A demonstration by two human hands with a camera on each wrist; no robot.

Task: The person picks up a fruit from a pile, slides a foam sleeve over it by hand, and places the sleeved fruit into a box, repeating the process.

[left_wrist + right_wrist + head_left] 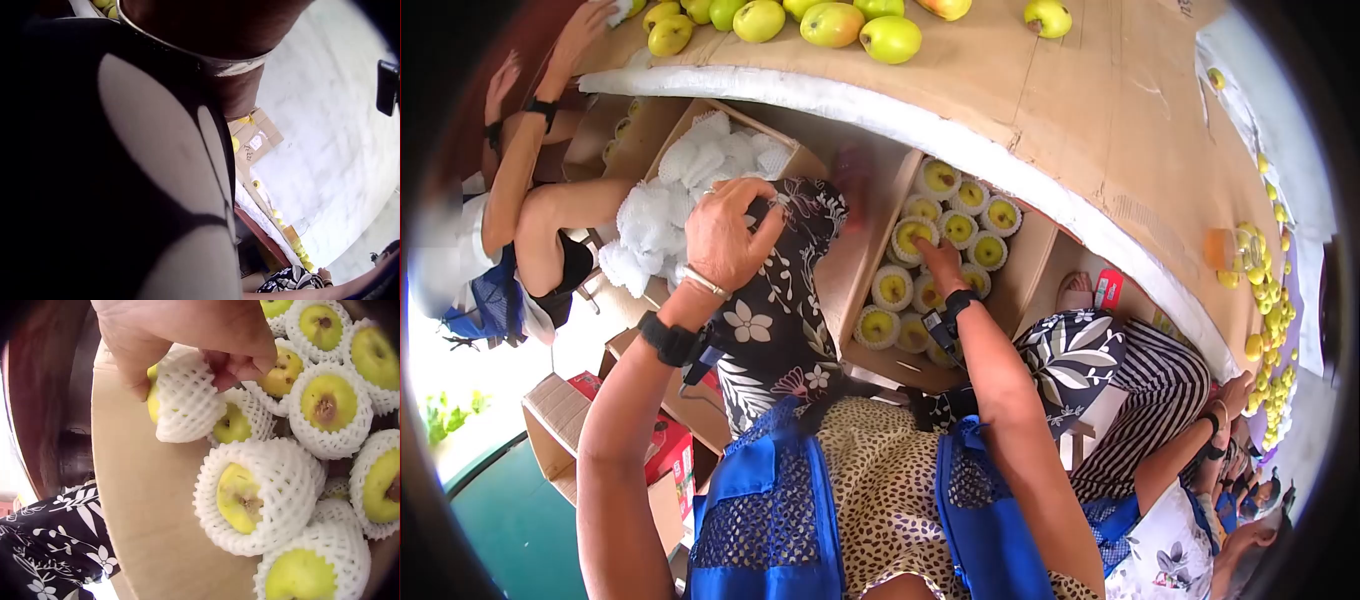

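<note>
My right hand [943, 266] reaches into a cardboard box [1032, 262] of yellow-green fruits in white foam nets. In the right wrist view, the thumb and curled fingers grip a netted fruit [187, 394] beside the box's inner wall. Other netted fruits [265, 497] sit close around it, several with their brown-spotted ends facing up. My left hand [730, 238] hangs over my floral-trousered knee [750, 322], fingers loosely bent and holding nothing. Just beyond it lies a heap of white foam nets [650, 215]. The left wrist view mostly shows trouser fabric; the left fingers are hidden there.
A cardboard-covered table [1100, 110] with a white padded edge curves over the boxes, with loose yellow-green fruits [832, 25] on top. People sit on both sides, one in striped trousers [1150, 390] at right. Open cartons [560, 425] stand at lower left.
</note>
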